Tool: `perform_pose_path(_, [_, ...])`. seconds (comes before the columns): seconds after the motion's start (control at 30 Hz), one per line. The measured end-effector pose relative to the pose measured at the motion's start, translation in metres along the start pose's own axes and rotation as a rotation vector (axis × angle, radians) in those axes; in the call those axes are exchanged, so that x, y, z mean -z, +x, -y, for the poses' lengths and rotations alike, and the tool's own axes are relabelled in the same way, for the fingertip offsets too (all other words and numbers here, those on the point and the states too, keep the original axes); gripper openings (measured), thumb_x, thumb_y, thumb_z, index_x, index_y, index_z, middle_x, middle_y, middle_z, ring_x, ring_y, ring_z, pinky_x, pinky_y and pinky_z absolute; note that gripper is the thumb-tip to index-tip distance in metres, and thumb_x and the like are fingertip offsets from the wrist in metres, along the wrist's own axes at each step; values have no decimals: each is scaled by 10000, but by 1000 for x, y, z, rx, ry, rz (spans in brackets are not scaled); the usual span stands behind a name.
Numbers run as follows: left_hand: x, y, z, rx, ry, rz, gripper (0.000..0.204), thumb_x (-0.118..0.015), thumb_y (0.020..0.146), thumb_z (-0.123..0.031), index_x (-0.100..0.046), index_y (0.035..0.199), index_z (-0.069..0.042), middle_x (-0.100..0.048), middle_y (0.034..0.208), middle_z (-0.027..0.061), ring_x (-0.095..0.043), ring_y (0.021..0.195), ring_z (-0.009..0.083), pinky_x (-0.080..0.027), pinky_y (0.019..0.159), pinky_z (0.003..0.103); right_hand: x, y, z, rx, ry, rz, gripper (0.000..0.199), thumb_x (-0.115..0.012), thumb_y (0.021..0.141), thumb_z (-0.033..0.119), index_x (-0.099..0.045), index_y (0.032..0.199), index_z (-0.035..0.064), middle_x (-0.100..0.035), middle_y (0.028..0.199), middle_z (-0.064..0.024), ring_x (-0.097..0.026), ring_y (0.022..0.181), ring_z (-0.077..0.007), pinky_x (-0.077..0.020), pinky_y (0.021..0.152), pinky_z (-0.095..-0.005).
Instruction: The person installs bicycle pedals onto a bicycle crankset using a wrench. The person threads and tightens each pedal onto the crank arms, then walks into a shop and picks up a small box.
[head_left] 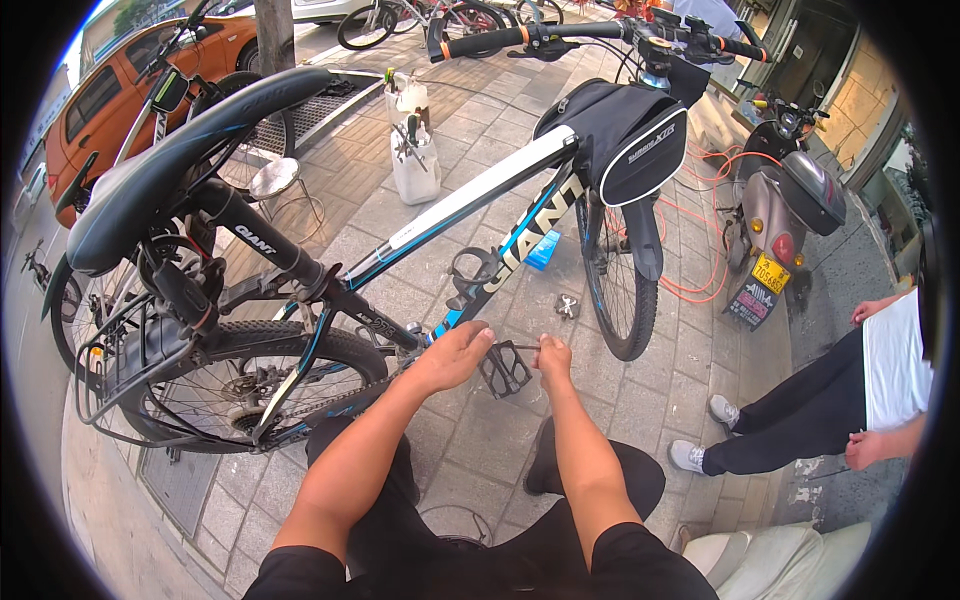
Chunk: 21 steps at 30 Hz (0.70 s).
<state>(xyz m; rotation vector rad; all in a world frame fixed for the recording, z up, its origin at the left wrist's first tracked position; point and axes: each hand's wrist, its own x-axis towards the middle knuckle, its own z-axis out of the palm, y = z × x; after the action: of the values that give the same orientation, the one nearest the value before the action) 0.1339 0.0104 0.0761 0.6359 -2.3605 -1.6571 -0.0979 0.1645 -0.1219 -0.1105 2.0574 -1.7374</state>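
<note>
Currently, my right grip (pixel 553 358) pinches a thin dark rod (pixel 522 346) just above the black pedal (pixel 507 372); whether the left grip (pixel 455 360), above and left of the pedal, is closed on anything, I cannot tell. Caution: if I load the rod off-axis, it could slip and drive my knuckles into the pedal's edges. If the pedal is free to swing, alignment may be lost. The pedal is an open, roughly rectangular cage, tilted, over grey paving (pixel 475 430). Beyond it stands the bicycle (pixel 485 192), white, black and blue.
</note>
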Motion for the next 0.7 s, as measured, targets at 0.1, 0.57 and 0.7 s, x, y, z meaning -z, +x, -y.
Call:
perform_pose_path(0.1, [-5,7,21,-17,9,8,548,-483,1122,-418,-581,1379,55,-694,1201,188,-645,1141,252,-496,1003,377,-50,-72,-53,-269,239,186,335,-611,1046,333,-691,1070,9,-612,734,-42,-618,601,-177,-520,550,-345])
perform_pose_path(0.57, [31,-2,51,270,-536,163,784,-449,1090,-584,-495,1474,98,-599,1441,249,-560,1366,309,-421,1167,415,-133,-304,110,-30,835,472,215,-585,1031,20,-509,1232,31,-683,1047,-124,-702,839,-199,-628,784,-382])
perform_pose_path(0.7, [32,-23,49,178,-412,206,709,-422,1097,-590,-669,1298,44,-685,1279,176,-626,1141,235,-476,1049,388,-96,-268,176,176,486,489,305,-580,1096,255,-551,1304,34,-687,933,-90,-668,701,-127,-586,570,-289])
